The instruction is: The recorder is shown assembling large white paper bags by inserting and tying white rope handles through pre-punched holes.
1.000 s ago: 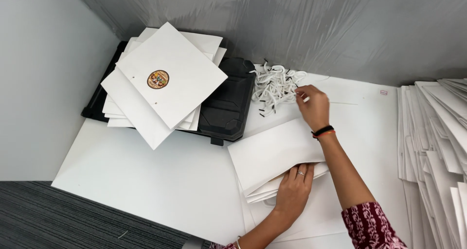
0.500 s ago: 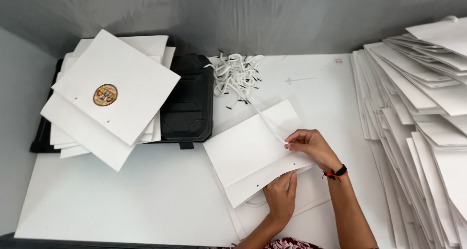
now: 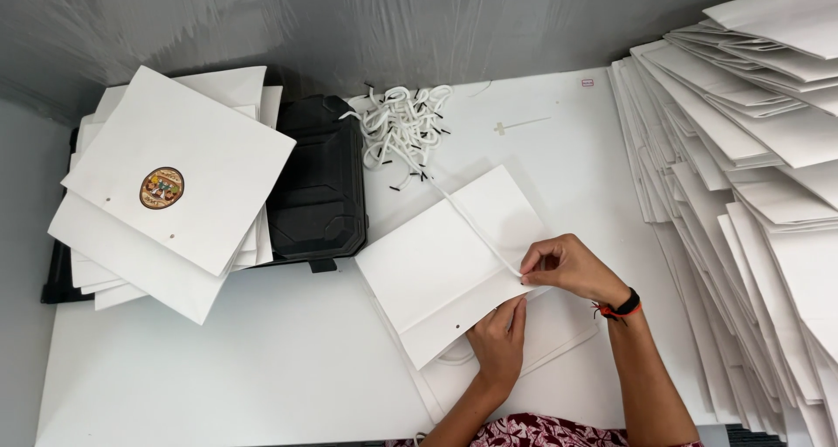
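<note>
On the left of the white desk (image 3: 218, 368) a pile of flat white bags (image 3: 166, 194) lies on a black case (image 3: 319, 194); the top bag has a round sticker (image 3: 161, 188). Behind the middle of the desk is a heap of white cords (image 3: 401, 133) with black tips. One cord (image 3: 476, 229) runs from the heap across the white bag (image 3: 445, 264) in the middle, which lies on some more flat bags. The left hand (image 3: 499, 342) presses flat on the near edge of this bag, fingers together. Just beside it, the right hand (image 3: 567, 268) pinches the cord end at the bag's edge, with fingertips closed on it. On the right, a big stack of bags (image 3: 751, 194) is spread out like a fan.
</note>
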